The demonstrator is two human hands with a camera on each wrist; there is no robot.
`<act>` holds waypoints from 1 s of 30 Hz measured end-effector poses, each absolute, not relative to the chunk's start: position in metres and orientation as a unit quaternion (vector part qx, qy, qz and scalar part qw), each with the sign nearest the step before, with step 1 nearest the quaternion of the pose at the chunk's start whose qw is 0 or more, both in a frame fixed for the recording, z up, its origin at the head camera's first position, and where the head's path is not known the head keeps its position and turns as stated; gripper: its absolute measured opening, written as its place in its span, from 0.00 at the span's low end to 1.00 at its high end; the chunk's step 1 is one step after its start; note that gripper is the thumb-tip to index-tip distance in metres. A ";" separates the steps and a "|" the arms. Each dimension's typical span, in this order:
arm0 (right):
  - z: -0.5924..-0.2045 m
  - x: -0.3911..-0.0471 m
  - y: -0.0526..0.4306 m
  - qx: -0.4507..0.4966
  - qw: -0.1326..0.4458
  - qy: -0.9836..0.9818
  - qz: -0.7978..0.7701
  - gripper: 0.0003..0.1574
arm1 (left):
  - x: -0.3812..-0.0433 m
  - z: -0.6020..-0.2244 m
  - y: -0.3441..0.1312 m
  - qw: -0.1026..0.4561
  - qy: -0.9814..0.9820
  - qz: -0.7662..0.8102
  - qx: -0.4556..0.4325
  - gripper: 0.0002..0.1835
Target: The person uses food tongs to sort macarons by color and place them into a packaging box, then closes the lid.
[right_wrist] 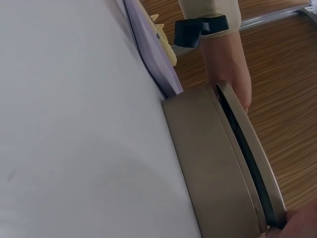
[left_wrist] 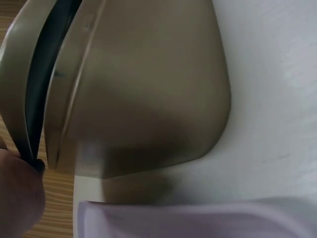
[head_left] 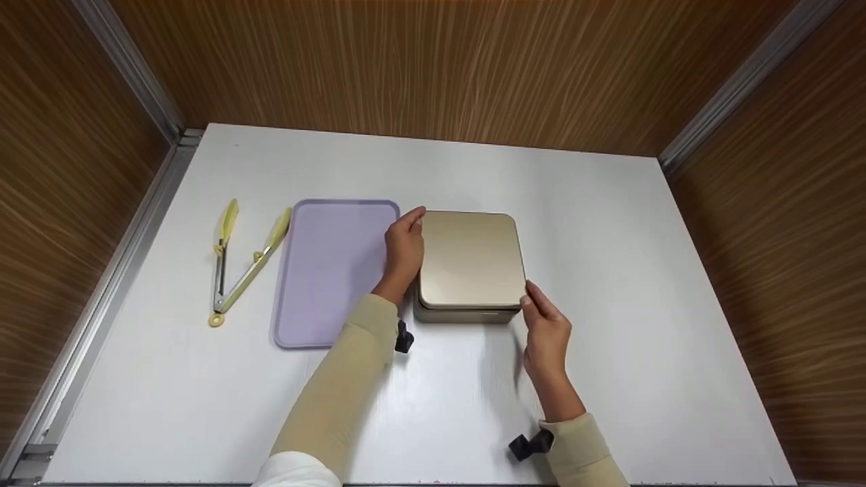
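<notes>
A square gold tin box (head_left: 467, 316) stands on the white table, its lid (head_left: 470, 257) raised slightly off the body. A dark gap runs between lid and box in both wrist views. My left hand (head_left: 404, 250) pinches the lid's edge at the far left corner. With thumb and fingers, my right hand (head_left: 547, 335) grips the lid at the near right corner. In the right wrist view the lid (right_wrist: 255, 153) sits a little tilted over the box body (right_wrist: 205, 158). What the box holds is hidden.
A lilac tray (head_left: 325, 270) lies left of the box, partly under my left forearm. Farther left are yellow-tipped tongs (head_left: 233, 284), spread apart. Wood-grain panels (head_left: 419, 67) wall the table at the back and both sides.
</notes>
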State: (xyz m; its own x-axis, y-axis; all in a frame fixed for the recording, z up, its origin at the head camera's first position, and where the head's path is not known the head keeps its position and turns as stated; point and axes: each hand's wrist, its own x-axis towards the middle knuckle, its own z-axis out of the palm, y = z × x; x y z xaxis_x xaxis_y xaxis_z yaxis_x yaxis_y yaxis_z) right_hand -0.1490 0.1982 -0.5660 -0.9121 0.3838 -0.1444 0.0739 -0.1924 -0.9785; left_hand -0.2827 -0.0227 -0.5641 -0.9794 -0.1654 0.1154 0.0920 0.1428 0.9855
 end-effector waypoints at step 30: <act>-0.572 -0.141 0.184 -0.167 0.150 -0.694 0.685 0.23 | -0.284 -0.575 -0.014 0.171 -0.756 -0.631 0.030 0.16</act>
